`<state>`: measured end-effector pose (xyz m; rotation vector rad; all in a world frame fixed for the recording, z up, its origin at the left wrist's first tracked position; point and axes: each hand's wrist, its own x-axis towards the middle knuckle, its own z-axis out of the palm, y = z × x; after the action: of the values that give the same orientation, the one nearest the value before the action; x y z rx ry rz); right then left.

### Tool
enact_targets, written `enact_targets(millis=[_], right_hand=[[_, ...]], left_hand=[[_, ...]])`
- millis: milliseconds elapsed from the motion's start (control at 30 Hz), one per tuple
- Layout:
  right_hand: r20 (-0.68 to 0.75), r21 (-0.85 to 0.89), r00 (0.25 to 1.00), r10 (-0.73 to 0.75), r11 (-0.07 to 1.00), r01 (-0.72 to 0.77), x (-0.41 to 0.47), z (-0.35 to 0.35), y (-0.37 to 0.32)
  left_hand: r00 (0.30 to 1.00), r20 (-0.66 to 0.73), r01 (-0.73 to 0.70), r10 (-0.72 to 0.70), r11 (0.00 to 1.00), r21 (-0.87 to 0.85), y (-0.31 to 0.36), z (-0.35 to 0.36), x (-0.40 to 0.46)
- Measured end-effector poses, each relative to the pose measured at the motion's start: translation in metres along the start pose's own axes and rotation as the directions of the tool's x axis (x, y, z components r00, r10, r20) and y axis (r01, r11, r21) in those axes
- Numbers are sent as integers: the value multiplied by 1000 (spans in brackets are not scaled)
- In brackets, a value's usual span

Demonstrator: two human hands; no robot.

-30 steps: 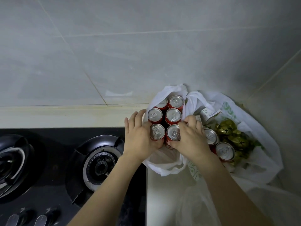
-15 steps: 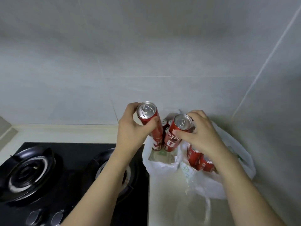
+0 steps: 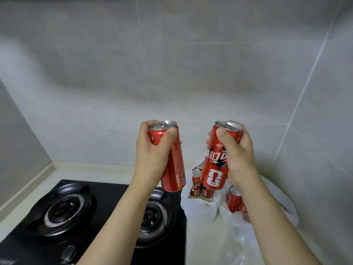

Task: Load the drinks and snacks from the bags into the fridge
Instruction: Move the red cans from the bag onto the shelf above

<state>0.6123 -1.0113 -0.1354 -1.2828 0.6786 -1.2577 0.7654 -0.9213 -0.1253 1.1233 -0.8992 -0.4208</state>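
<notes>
One rigid, smooth, seemingly full can [image 3: 174, 161] is gripped near its top by the left hand [image 3: 152, 152], another can [image 3: 216, 159] likewise by the right hand [image 3: 238, 155]; sidewalls judged slippery, dentable.

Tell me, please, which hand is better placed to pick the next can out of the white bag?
Neither yet: the left hand and right hand each grip a red can. Once emptied, the right, probably; it hangs above the white bag while the left is over the stove.

You stand in a home kitchen: a black glass two-burner gas hob [image 3: 91, 213] is set into a pale countertop [image 3: 91, 170], large grey wall tiles [image 3: 172, 64] line the corner, and white plastic shopping bags [image 3: 198, 205] hold red drink cans [image 3: 196, 181].
</notes>
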Motion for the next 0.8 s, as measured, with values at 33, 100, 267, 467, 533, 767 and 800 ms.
enact_targets(millis=[33,100,267,467,533,767,800], right_hand=[[2,13,1000,10,1000,-10,-5,6,-2],[19,62,999,38,997,-39,-15,17,-7],[91,88,996,-18,996,10,-35,35,-10],[181,50,982,-47,998,39,-36,52,-8],[217,62,975,-55,997,42,-34,55,-7],[356,152,933,-60,988,6,-32,68,5],[378,164,925,-49,986,-14,-32,72,7]], left_hand=[[1000,-20,-4,4,1000,13,3,-4,-3],[998,-57,-12,16,998,62,8,-14,-10],[984,-164,-46,67,991,124,15,-34,-21],[971,-229,-27,68,983,180,20,-41,-31],[965,-251,-24,76,979,204,25,-41,-35],[927,-346,-15,144,937,348,37,-48,-50],[916,-368,-11,158,929,371,40,-50,-54]])
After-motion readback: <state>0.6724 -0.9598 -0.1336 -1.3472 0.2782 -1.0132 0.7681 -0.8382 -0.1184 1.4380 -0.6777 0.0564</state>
